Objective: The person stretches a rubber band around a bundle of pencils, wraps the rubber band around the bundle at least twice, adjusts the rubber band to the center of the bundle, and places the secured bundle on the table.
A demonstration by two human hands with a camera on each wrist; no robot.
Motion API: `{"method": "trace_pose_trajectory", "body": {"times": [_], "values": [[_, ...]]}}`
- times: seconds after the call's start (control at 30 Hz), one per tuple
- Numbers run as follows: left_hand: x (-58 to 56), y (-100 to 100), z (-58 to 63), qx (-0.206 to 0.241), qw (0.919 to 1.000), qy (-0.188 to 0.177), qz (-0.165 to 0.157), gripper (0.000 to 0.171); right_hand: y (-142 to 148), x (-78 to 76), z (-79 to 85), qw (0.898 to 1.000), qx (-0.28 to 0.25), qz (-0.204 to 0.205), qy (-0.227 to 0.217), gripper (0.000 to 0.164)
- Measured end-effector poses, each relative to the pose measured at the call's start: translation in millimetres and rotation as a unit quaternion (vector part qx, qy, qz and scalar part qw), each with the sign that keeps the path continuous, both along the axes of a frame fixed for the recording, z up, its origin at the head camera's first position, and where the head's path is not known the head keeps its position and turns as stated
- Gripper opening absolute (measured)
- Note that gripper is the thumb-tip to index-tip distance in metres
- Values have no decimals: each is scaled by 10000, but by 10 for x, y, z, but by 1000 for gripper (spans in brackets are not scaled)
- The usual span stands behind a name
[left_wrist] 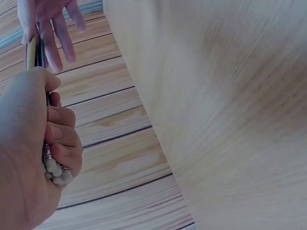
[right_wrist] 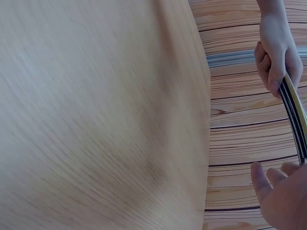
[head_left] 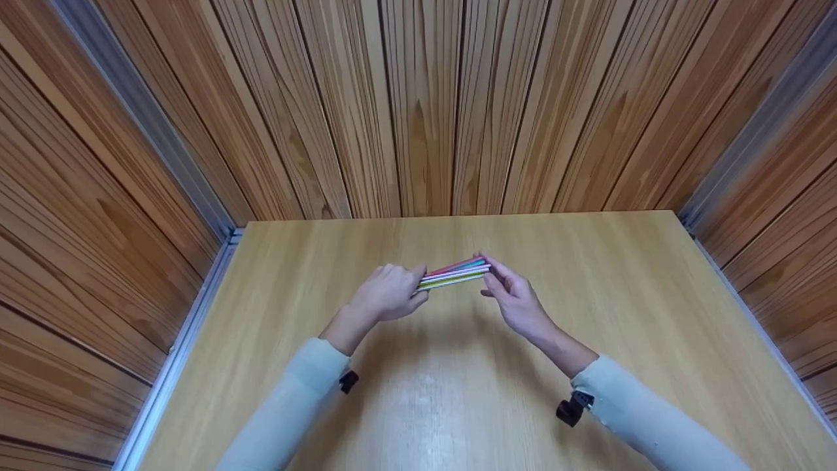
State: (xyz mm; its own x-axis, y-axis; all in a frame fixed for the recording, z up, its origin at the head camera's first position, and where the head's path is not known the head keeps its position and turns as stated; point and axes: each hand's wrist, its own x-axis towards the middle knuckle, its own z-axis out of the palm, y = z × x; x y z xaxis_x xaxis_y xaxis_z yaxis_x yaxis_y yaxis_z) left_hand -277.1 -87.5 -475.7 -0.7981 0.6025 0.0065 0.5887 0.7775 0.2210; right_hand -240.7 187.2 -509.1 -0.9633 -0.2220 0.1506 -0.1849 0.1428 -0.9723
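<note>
A bundle of colourful pencils [head_left: 458,273] is held above the table between both hands. My left hand [head_left: 391,291] grips one end, its fingers curled round the shafts. In the left wrist view the white eraser ends [left_wrist: 58,173] stick out below the little finger of that fist. At the other end my right hand [head_left: 516,301] pinches the pencil ends between thumb and forefinger. Its other fingers [right_wrist: 261,179] stay spread apart in the right wrist view. Yellow and dark striped shafts [right_wrist: 293,115] run between the hands there.
The light wooden table [head_left: 431,392] lies beneath both hands. Wood-plank walls [head_left: 418,118] rise behind it and on both sides, with metal rails [head_left: 189,333] along the side edges. Small black devices [head_left: 570,411] are strapped at the wrists.
</note>
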Motion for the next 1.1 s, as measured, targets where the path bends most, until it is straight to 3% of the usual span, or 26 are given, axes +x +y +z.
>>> {"method": "trace_pose_trajectory", "body": {"times": [0.23,0.37,0.53,0.83,1.1], "values": [[-22,-56,-2,-45,9994,-226,270,35,10,51,15,9989,-172,380,200,60],[4,-6,15,22,9994,-303,179,34,-12,62,16,9978,-125,636,144,65],[28,42,34,33,9996,-257,116,31,-47,63,23,9980,-79,627,78,68],[18,-31,-10,-11,10000,-76,-28,28,7,100,10,9950,217,975,35,75],[22,-55,-1,-86,9996,-238,135,31,54,160,8,9904,342,1340,68,84]]}}
